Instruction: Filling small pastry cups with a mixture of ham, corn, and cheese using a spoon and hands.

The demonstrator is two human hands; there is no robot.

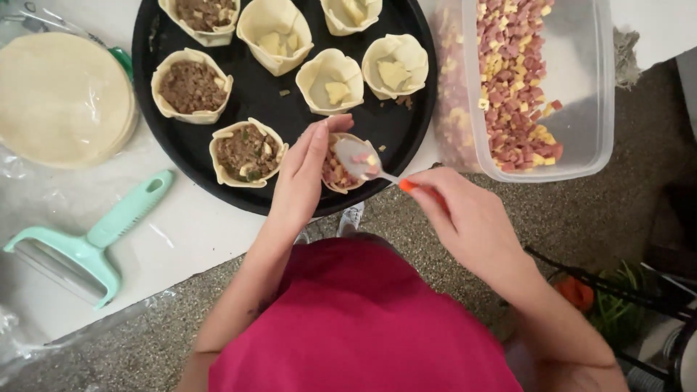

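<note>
My left hand (301,178) cups the near side of a small dough cup (341,174) at the front edge of a round black tray (254,94). In my right hand (465,214) is an orange-handled spoon (363,160); its bowl hovers over that cup, which holds diced pink and yellow filling. Several other dough cups stand on the tray: some hold brown mince (192,86), others pale yellow pieces (396,69).
A clear plastic tub (581,109) of diced pink and yellow filling stands right of the tray. A stack of round dough sheets (62,98) lies at the left. A mint green cutter (80,250) rests on the white counter near its front edge. Speckled floor lies below.
</note>
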